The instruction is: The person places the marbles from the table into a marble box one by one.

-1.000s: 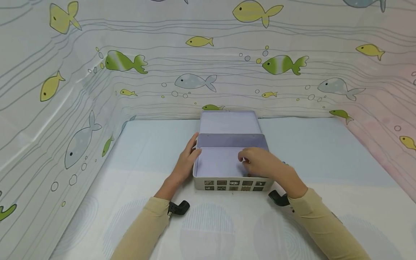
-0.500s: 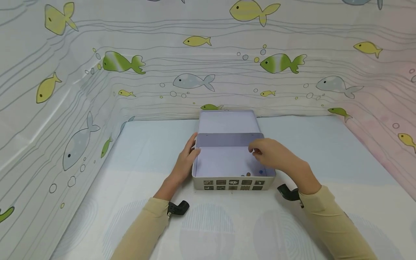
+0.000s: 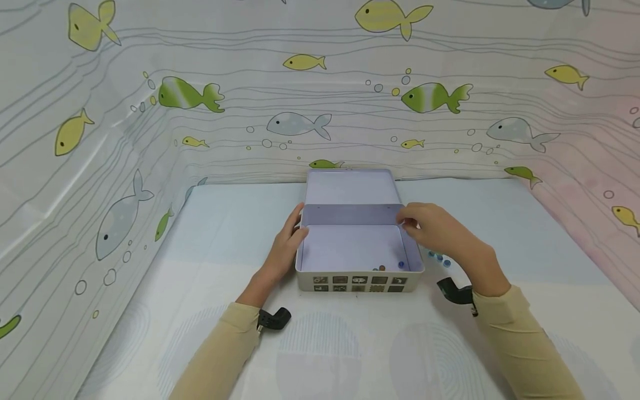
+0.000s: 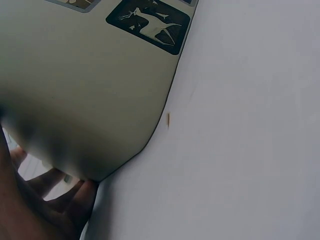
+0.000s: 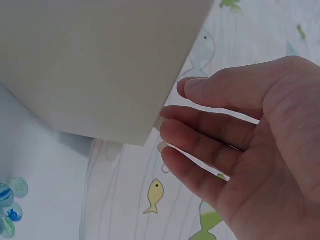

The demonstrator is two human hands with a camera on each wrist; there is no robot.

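Note:
A tin box (image 3: 350,244) with a lilac inside and small dark pictures on its front stands with its lid (image 3: 352,187) tipped back. My left hand (image 3: 284,247) holds the left wall, thumb at the rim and fingers along the outside. Over the right wall, toward the back, is my right hand (image 3: 437,225); its fingers are loosely bent and nothing shows between them in the right wrist view. Inside, at the front right, lie a blue marble (image 3: 401,264), a brown marble (image 3: 382,268) and another bluish marble (image 3: 375,269).
Several clear and blue glass marbles (image 5: 14,212) lie on the light tablecloth (image 3: 330,344) right of the box, partly behind my right forearm. Fish-patterned sheeting (image 3: 240,94) rises at the back and both sides. The lid reaches close to the back sheeting.
My right hand has moved right and back, from above the box floor to over its right wall. Marbles inside and beside the box have come into view. The left hand stays put.

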